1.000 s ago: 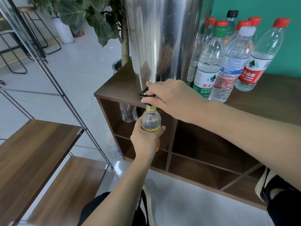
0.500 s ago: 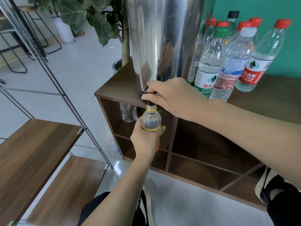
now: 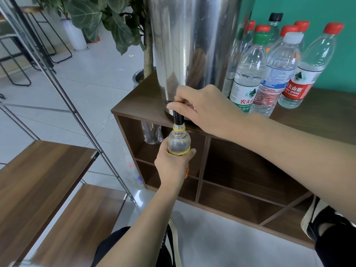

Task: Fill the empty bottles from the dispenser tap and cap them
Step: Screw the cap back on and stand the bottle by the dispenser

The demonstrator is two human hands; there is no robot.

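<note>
The left hand [image 3: 172,162] has its fingers curled around the body of the small clear bottle [image 3: 178,141], holding it upright with its yellow-ringed neck directly under the black tap [image 3: 178,118]; bubbling liquid shows inside. The right hand [image 3: 204,106] pinches the tap lever between curled fingers at the base of the steel dispenser [image 3: 192,45]. Capped bottles [image 3: 273,74] holding clear water stand on the bench [image 3: 317,120] to the right.

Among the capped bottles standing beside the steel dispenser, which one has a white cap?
The clear plastic bottle with the blue-and-white label, standing between the green-capped bottle and the rightmost red-capped bottle. All the others have red, green or black caps.
</note>
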